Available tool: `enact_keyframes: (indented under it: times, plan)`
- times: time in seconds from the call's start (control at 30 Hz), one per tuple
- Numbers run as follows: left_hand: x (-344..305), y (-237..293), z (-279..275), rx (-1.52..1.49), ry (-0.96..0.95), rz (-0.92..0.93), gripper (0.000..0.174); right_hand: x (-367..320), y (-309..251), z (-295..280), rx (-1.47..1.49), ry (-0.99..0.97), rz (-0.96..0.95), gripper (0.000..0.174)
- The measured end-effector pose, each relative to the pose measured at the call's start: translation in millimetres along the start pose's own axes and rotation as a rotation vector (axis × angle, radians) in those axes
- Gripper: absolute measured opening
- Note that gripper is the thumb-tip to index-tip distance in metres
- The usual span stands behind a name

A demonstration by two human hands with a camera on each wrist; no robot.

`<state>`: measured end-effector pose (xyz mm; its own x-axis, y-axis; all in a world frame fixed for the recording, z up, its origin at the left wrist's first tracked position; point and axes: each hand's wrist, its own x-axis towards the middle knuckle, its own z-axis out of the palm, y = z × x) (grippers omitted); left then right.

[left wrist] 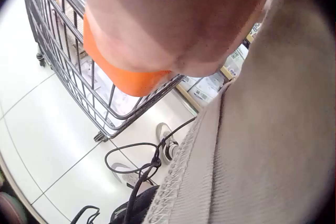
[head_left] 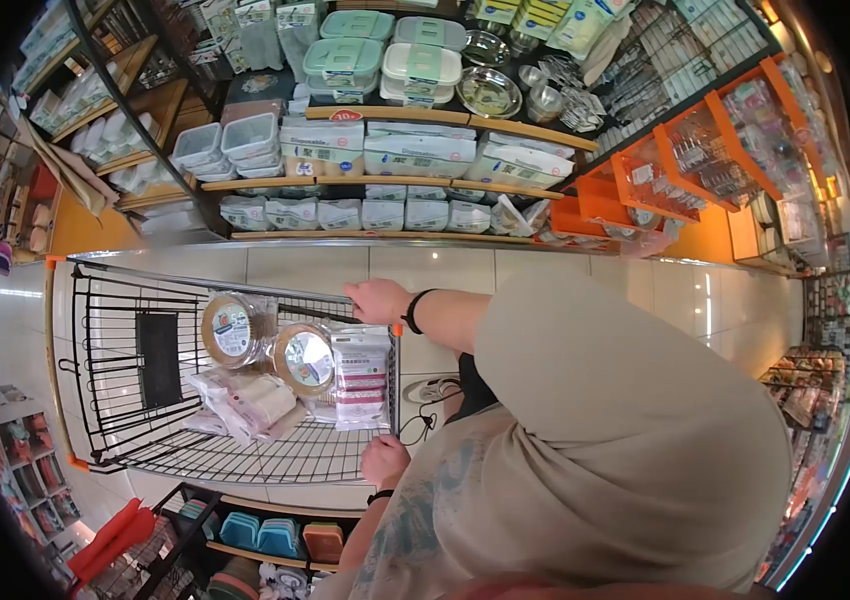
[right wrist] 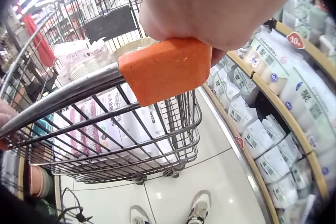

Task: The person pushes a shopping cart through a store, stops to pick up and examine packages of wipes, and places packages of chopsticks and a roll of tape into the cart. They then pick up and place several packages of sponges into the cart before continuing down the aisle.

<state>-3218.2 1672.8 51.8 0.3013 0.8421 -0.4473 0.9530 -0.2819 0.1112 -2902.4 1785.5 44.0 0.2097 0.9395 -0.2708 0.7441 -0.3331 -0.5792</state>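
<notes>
My right hand (head_left: pixel 382 300) grips the orange corner piece (right wrist: pixel 168 69) of a wire shopping cart (right wrist: pixel 113 108), on the shelf side. On the opposite corner my left hand (head_left: pixel 385 460) holds the cart's bar, its orange corner piece (left wrist: pixel 126 74) showing beneath it in the left wrist view. The fingers of the left hand are mostly hidden there. Inside the cart lie two round wrapped packs with labels (head_left: pixel 232 330) (head_left: pixel 307 360), a white pack with pink bands (head_left: pixel 361 378) and some clear-wrapped pale packs (head_left: pixel 250 405).
Shelves along one side hold white pouches (head_left: pixel 420 148), lidded food boxes (head_left: pixel 345 60) and metal bowls (head_left: pixel 490 92). Orange bins (head_left: pixel 650 175) stand farther along. Across the tiled aisle (head_left: pixel 330 265) is a rack with blue trays (head_left: pixel 280 537). My shoes (right wrist: pixel 201 205) show behind the cart.
</notes>
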Motion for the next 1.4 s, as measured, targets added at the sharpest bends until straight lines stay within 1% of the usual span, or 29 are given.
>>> enact_keyframes:
  times: [0.07, 0.2, 0.3, 0.4, 0.47, 0.57, 0.67, 0.7, 0.8, 0.83, 0.93, 1.03, 1.23, 1.33, 1.4]
  plan:
    - [2, 1, 0, 0.001, 0.021, -0.003, 0.039, 1, 2, 0, -0.02, -0.014, 0.002, 0.026]
    - [1, 2, 1, -0.008, 0.052, 0.007, 0.038, 5, 10, 10, -0.004, 0.043, -0.017, 0.026]
    - [1, 7, -3, -0.007, 0.062, 0.001, 0.038, 5, 9, 6, -0.002, 0.061, -0.043, 0.026]
    - [2, 2, 4, 0.005, 0.063, 0.015, 0.037, 2, -2, -6, -0.077, 0.006, 0.007, 0.025]
    - [6, -1, 9, 0.001, 0.071, 0.032, 0.037, 3, 2, -2, -0.064, 0.051, -0.016, 0.023]
    - [2, -1, 6, -0.02, 0.069, 0.024, 0.037, 2, 4, 1, 0.002, 0.04, -0.049, 0.023]
    - [5, -8, 13, -0.028, 0.086, 0.054, 0.038, 5, 7, 6, -0.006, 0.034, -0.018, 0.022]
    - [5, -8, 15, -0.06, 0.095, 0.055, 0.037, 5, 10, 8, 0.0, 0.046, -0.033, 0.023]
    - [3, 1, -2, -0.065, 0.053, 0.017, 0.037, 6, 6, 2, -0.034, 0.008, -0.023, 0.024]
    - [2, 1, -2, -0.068, 0.056, 0.012, 0.037, 5, 9, 7, -0.066, 0.053, -0.054, 0.026]
    - [0, -5, 4, -0.083, 0.072, -0.006, 0.038, 6, 12, 10, -0.018, 0.095, -0.135, 0.027]
    - [0, -3, -1, -0.088, 0.048, 0.019, 0.038, 3, 5, 5, -0.071, 0.038, -0.053, 0.025]
    - [2, -2, 4, -0.089, 0.105, -0.003, 0.037, 6, 8, 4, -0.052, 0.036, -0.064, 0.024]
    - [1, -3, 6, -0.075, 0.131, 0.018, 0.036, 7, 8, 3, 0.003, 0.054, -0.076, 0.023]
    - [12, -8, 15, -0.09, 0.155, 0.09, 0.036, 12, 10, -2, -0.045, 0.013, -0.052, 0.023]
